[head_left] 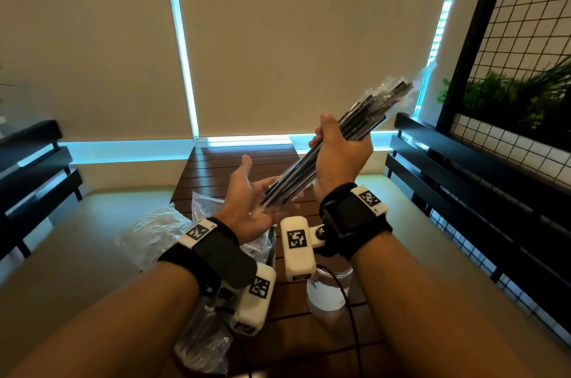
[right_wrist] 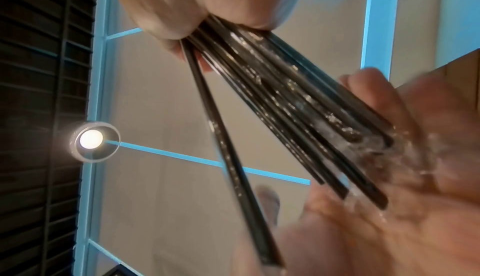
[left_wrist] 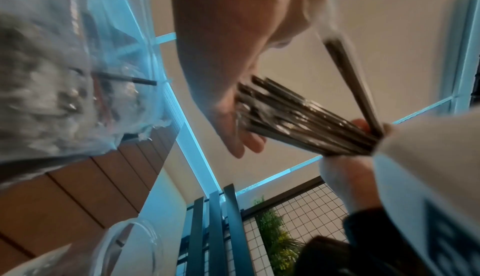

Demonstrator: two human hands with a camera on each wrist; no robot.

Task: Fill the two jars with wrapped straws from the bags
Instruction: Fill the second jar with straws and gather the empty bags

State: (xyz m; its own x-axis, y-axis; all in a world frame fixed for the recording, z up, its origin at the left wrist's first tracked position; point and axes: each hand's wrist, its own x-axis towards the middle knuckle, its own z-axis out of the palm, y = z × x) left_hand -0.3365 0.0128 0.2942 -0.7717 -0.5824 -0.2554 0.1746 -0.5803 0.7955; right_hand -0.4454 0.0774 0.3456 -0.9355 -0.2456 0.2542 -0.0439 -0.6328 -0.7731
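My right hand (head_left: 336, 145) grips a bundle of black wrapped straws (head_left: 355, 121) around its middle, tilted up to the right above the table. The bundle's lower ends rest against the flat palm of my left hand (head_left: 250, 201), whose fingers are spread. In the right wrist view the straws (right_wrist: 285, 99) fan out from the fist toward the left palm (right_wrist: 389, 208), one straw (right_wrist: 233, 167) splaying apart. In the left wrist view the bundle (left_wrist: 298, 124) butts into the palm. A clear jar (head_left: 329, 291) stands on the table under my right wrist. Clear straw bags (head_left: 154, 229) lie at the left.
The slatted brown wooden table (head_left: 241, 167) runs toward the window blinds. Black slatted benches (head_left: 463, 179) flank both sides. A wire grid panel with plants (head_left: 525, 83) stands at the right. Another plastic bag of straws (head_left: 200, 343) lies at the table's near left.
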